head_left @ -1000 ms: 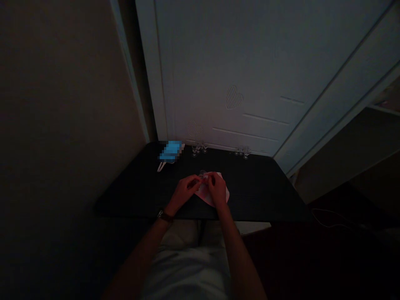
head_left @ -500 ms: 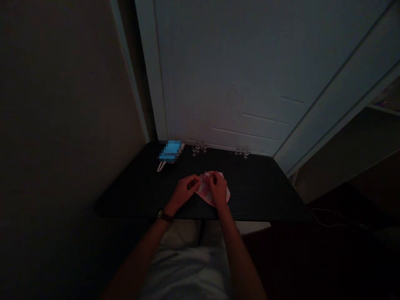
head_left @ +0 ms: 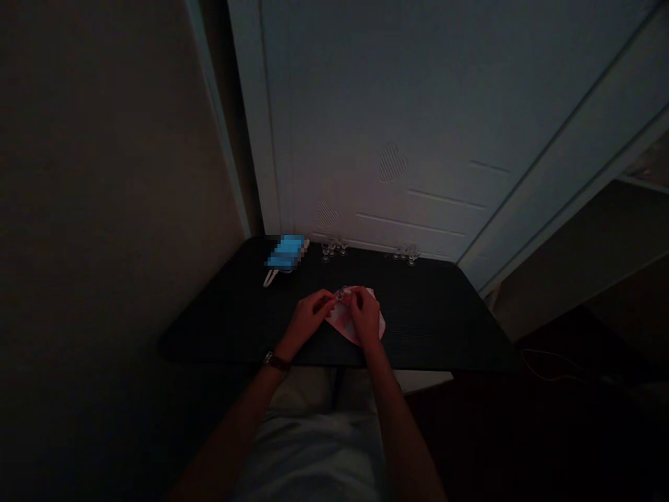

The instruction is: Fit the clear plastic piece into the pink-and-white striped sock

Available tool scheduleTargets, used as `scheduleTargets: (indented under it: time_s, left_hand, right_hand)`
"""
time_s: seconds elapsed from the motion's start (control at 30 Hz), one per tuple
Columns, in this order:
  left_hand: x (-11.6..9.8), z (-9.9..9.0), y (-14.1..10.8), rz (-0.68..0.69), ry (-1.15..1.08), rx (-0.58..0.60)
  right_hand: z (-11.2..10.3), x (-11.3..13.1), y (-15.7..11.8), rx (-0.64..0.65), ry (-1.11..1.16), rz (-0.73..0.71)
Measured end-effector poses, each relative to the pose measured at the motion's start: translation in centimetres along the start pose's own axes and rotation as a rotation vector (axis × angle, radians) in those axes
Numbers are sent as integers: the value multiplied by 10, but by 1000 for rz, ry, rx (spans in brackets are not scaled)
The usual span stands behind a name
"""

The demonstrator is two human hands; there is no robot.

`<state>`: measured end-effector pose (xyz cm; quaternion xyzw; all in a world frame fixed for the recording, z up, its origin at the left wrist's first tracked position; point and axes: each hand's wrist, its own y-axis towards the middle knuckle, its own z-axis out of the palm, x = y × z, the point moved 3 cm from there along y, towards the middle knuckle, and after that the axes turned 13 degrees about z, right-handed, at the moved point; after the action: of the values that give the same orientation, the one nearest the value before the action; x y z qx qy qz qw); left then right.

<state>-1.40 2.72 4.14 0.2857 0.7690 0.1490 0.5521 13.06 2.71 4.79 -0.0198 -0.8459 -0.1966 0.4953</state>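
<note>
A small pink-and-white flat piece (head_left: pixel 342 323), like a soft pouch or cloth, lies on the dark table in front of me. At its upper left edge, the fingertips of my left hand (head_left: pixel 312 314) are pinched together. My right hand (head_left: pixel 366 317) rests over its right part, with thumb and forefinger closed near the top edge. Between the two hands shows a small greyish detail (head_left: pixel 339 295), too dim to name. What exactly sits in either pinch is hidden by the fingers.
The black table (head_left: pixel 439 321) backs onto a pale panel (head_left: pixel 334 104) with heart reliefs. Two clusters of small clear, round-ended pieces, left (head_left: pixel 333 249) and right (head_left: pixel 406 254), stand along the back. A phone-like device with a blurred blue screen (head_left: pixel 286 252) and white cable (head_left: pixel 270 277) lies at back left.
My left fingertips have shifted slightly, and the thin pink line that stretched between the hands no longer shows clearly. My right hand and the pink piece stay almost in place.
</note>
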Motion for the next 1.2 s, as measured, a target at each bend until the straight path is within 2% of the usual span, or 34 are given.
scheduleTargets:
  time_s: [0.5, 0.9, 1.07, 1.2]
  left_hand:
    - [3, 0, 1, 26, 77, 5]
    - [-1, -1, 0, 1, -60, -29]
    - [2, -1, 0, -16, -145, -103]
    - [3, -1, 0, -23, -113, -75]
  right_hand:
    - [-1, -1, 1, -26, 2, 1]
    - [0, 0, 0, 12, -2, -15]
    - [1, -1, 1, 14, -8, -15]
    - [2, -1, 1, 19, -8, -12]
